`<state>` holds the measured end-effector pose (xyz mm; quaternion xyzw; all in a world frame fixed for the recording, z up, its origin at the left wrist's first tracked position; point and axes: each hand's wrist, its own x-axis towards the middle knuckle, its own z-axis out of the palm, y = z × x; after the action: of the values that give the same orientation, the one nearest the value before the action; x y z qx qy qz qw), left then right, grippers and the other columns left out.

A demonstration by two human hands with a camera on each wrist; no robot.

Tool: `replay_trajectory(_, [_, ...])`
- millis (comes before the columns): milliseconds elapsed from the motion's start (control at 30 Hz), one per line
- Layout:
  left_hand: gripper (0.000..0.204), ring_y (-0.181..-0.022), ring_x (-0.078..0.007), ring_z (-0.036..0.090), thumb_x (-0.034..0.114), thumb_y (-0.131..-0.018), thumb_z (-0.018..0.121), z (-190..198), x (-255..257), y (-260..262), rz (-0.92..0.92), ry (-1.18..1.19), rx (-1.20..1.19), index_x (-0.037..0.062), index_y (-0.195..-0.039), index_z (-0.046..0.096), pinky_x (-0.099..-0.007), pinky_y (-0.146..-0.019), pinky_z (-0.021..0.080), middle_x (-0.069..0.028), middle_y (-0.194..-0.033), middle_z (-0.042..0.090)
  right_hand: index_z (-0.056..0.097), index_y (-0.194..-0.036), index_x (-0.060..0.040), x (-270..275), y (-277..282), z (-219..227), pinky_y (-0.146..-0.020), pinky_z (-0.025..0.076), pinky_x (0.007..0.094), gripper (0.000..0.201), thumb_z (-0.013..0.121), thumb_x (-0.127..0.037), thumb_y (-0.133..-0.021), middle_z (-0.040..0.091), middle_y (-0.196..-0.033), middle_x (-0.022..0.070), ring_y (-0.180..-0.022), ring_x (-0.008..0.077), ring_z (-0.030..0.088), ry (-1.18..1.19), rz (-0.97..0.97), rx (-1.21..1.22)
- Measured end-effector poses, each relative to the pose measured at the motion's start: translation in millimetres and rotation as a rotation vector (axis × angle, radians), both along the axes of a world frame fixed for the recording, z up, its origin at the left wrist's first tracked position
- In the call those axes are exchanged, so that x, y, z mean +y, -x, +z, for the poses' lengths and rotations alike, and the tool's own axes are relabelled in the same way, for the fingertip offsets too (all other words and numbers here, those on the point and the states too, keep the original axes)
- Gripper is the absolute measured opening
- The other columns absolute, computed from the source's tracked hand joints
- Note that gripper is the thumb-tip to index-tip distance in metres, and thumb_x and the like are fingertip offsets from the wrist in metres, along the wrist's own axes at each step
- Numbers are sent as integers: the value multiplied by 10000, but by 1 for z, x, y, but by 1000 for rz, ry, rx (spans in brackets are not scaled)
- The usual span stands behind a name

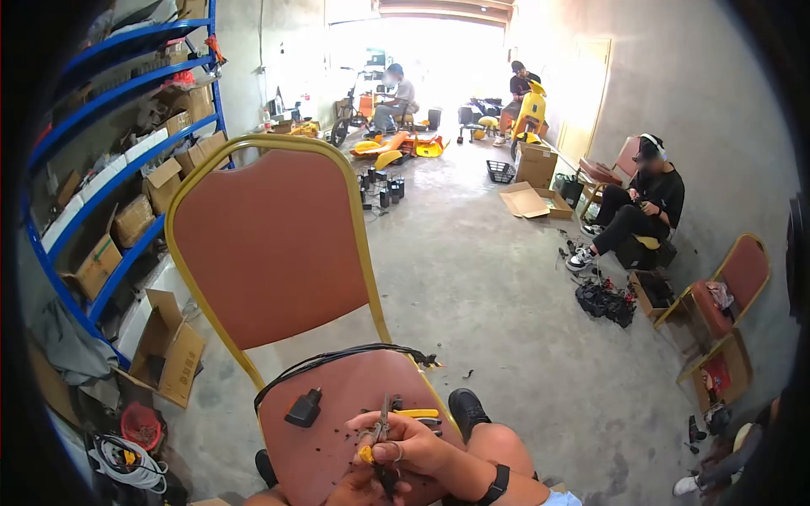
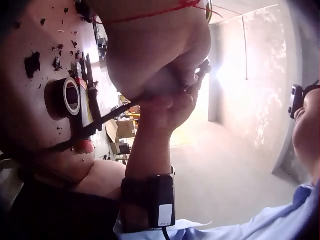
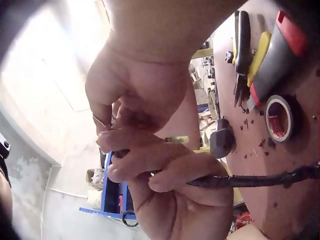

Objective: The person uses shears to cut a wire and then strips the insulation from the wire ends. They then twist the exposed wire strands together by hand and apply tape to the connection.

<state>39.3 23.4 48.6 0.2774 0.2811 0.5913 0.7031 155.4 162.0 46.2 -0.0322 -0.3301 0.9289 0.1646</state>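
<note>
My left hand [image 1: 358, 489] has its fingers curled round a black wrapped cable [image 3: 250, 180], which trails over the seat in the right wrist view. Close against it, my right hand [image 1: 418, 447] grips a small metal tool that looks like scissors [image 1: 385, 415], blades pointing up in the head view. A yellow piece [image 1: 365, 454] shows between the hands. In the right wrist view a pale yellow tip [image 3: 177, 139] sticks out near the left fingers [image 3: 135, 155]. The hands partly hide the cable's end.
The red chair seat [image 1: 337, 388] holds a black plug-shaped block [image 1: 304, 408], a tape roll [image 3: 280, 119], yellow-handled pliers [image 3: 242, 45], a red-grey cutter [image 3: 280, 52] and black scraps. A cable bundle [image 1: 321, 361] lies along its back edge. Blue shelves [image 1: 126, 156] stand left; several people sit farther off.
</note>
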Motion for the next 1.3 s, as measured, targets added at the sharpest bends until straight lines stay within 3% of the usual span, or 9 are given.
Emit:
replay_trajectory(467, [427,-749,-88,523,206,-994,567,-4,-4,2,175,130,185,115,-1404,491,-216,-649,446,4,-946,564,514,-1276,-61,11,6,2,-668,530,238,487,750,-176,-866,652,-982,15,-869,93,632,-198,-110,-205])
replay_trajectory(567, [390,-728,-83,529,143,-993,560,0,0,1,271,55,387,89,-1378,522,-218,-646,454,-1,-962,596,557,-1221,-57,13,11,-6,-730,507,244,411,741,-183,-876,656,-983,11,-891,85,620,-295,-210,-281])
replay_trajectory(667, [347,-768,-129,592,129,-970,597,-31,-2,2,436,68,823,27,-1300,579,-248,-680,493,-51,-1026,647,588,-1166,-22,10,13,-3,-731,499,244,368,737,-193,-875,661,-992,29,-889,96,623,-311,-272,-472])
replay_trajectory(767, [317,-844,-196,650,127,-946,630,-19,1,2,528,-161,1190,-27,-1222,613,-291,-738,522,-113,-1079,677,599,-1136,9,12,16,-13,-764,488,246,359,736,-192,-872,663,-1004,47,-911,112,624,-260,-261,-533])
replay_trajectory(867, [317,-928,-255,671,129,-927,651,-13,2,0,476,-139,1343,-58,-1181,618,-322,-809,522,-171,-1090,679,596,-1139,26,20,14,-24,-822,489,266,382,746,-185,-858,664,-1011,59,-946,130,630,-196,-156,-637])
replay_trajectory(967, [330,-967,-282,671,114,-917,654,-24,2,2,478,-107,1348,-52,-1199,608,-327,-833,517,-193,-1097,673,601,-1136,20,20,14,-11,-876,484,287,373,735,-210,-874,663,-1019,67,-966,136,629,-227,-164,-655])
replay_trajectory(1067, [315,-1013,-327,653,112,-933,614,-6,8,4,483,57,1073,-50,-1202,595,-349,-869,505,-219,-1104,659,594,-1133,15,14,15,-3,-860,496,283,360,726,-215,-889,661,-1022,75,-965,132,625,-284,-313,-579])
replay_trajectory(1167, [360,-660,-184,657,139,-921,668,-20,4,12,558,220,733,-19,-1229,565,-276,-573,520,-102,-839,669,579,-1138,9,16,15,-8,-814,506,261,352,720,-209,-899,659,-1022,74,-942,121,624,-215,-413,-479])
replay_trajectory(1300, [393,-761,-82,610,85,-969,602,-13,6,25,539,200,576,-32,-1330,502,-207,-617,501,-37,-913,643,543,-1133,-9,14,7,0,-754,508,237,339,720,-176,-897,661,-959,40,-882,101,628,-386,-184,-535])
